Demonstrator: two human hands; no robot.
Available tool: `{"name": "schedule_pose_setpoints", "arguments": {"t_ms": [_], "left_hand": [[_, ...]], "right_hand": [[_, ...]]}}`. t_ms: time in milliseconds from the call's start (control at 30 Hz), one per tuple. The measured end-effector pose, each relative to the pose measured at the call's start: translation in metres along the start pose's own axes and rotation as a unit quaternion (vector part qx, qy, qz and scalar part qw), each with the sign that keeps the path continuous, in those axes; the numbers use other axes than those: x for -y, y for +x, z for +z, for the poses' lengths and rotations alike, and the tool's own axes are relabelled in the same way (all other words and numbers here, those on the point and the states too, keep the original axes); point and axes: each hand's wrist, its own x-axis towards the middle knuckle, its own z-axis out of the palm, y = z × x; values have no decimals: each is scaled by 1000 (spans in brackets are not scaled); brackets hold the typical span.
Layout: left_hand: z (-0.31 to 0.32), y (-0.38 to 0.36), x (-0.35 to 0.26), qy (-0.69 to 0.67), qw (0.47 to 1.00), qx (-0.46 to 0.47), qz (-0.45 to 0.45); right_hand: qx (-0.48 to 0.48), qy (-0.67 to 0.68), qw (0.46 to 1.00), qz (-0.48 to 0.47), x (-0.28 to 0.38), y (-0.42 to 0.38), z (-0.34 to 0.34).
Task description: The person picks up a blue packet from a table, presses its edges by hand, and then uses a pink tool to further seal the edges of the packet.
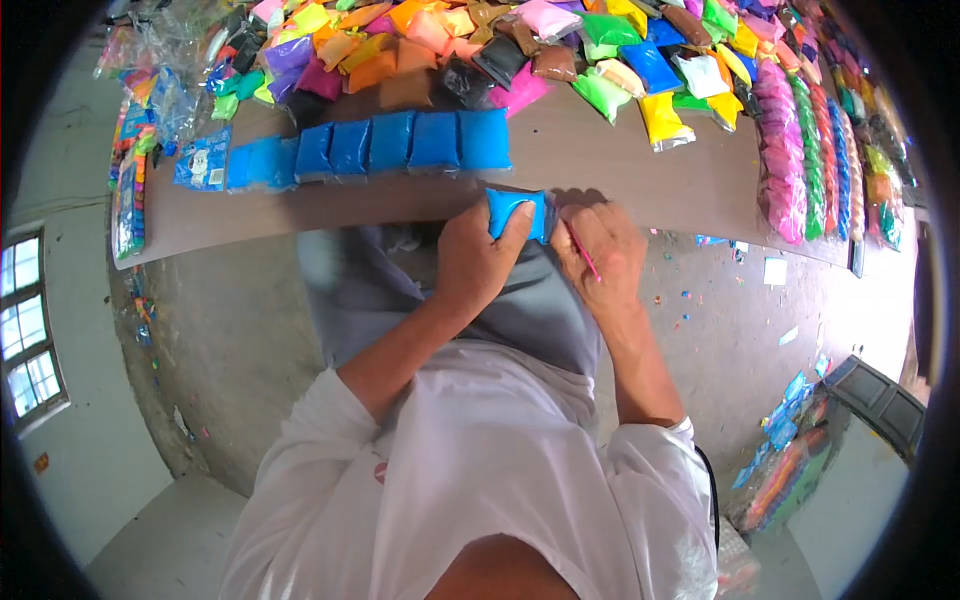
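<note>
My left hand (482,247) is closed round the left side of a small blue packet (512,212), its thumb lying on the packet's face. At the packet's right end is my right hand (602,243), fingers curled, with a thin pink stick (582,250) held in it and pointing down. Both hands are just off the table's near edge, above my lap. Beyond them a row of blue packets (390,143) lies on the brown table (370,203), with a printed blue-and-white packet (203,162) at its left end.
Many coloured packets (410,50) are heaped along the table's far side. Long bagged rows, one of them pink (782,150), lie at the right. Clear plastic bags (175,100) are at the left. Blue wrappers (785,425) and scraps lie on the floor.
</note>
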Motion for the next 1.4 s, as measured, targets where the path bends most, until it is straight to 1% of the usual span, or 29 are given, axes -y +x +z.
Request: {"name": "schedule_pose_setpoints", "arguments": {"t_ms": [67, 133, 200, 300, 367, 433, 533, 567, 633, 667, 733, 833, 900, 933, 1033, 1100, 1167, 1233, 1267, 1333, 1367, 1400], "left_hand": [[-2, 0, -3, 9, 1000, 3, -7], [-2, 0, -3, 17, 1000, 6, -14], [1, -1, 0, 25, 1000, -13, 7], [1, -2, -1, 12, 1000, -2, -18], [1, -2, -1, 5, 1000, 0, -12], [0, 0, 1, 0, 1000, 0, -6], [1, -1, 2, 6, 1000, -5, 3], [1, -2, 0, 5, 1000, 4, -13], [0, -1, -2, 4, 999, 14, -29], [0, -1, -3, 10, 1000, 11, -19], [-1, -1, -3, 15, 1000, 7, -8], [0, 0, 0, 16, 1000, -6, 17], [0, -2, 0, 22, 1000, 7, -20], [-1, -2, 0, 22, 1000, 6, -21], [1, -2, 1, 13, 999, 16, -37], [3, -1, 4, 1, 1000, -2, -16], [3, -1, 3, 3, 1000, -2, -15], [2, 0, 0, 5, 1000, -3, -15], [1, 0, -1, 6, 1000, 4, -17], [0, 0, -1, 6, 1000, 7, -19], [0, -1, 0, 13, 1000, 8, -24], [0, -1, 0, 20, 999, 9, -30]], "right_hand": [[-2, 4, 1000, -7, 3, 1, 1], [-19, 41, 999, 9, 7, 0, 1], [-18, 32, 999, 15, 5, 1, 1], [-24, 22, 999, 30, 6, 2, 0], [-32, 23, 999, 35, 5, 1, 1], [-53, 56, 995, 56, 2, -7, 4], [-43, 66, 995, 68, 7, -6, 2], [-42, 65, 995, 69, 8, -5, 1], [-16, 19, 997, 69, 10, -1, 0], [-16, 19, 997, 69, 11, 2, 1], [-51, 13, 995, 83, 10, 10, 3], [-37, 18, 995, 95, 13, 4, 2], [-57, 45, 993, 98, 16, -3, 6], [-75, 70, 989, 103, 18, -5, 7], [-81, 49, 988, 123, 23, -1, 7], [-71, 31, 988, 130, 22, -1, 9], [-61, 13, 989, 136, 19, -2, 12], [-91, -4, 987, 132, 15, -1, 15], [-91, -4, 987, 131, 15, -2, 15], [-119, 46, 976, 176, 16, -3, 16], [-119, 47, 976, 175, 19, -3, 16], [-118, 59, 972, 196, 23, -3, 14]]}}
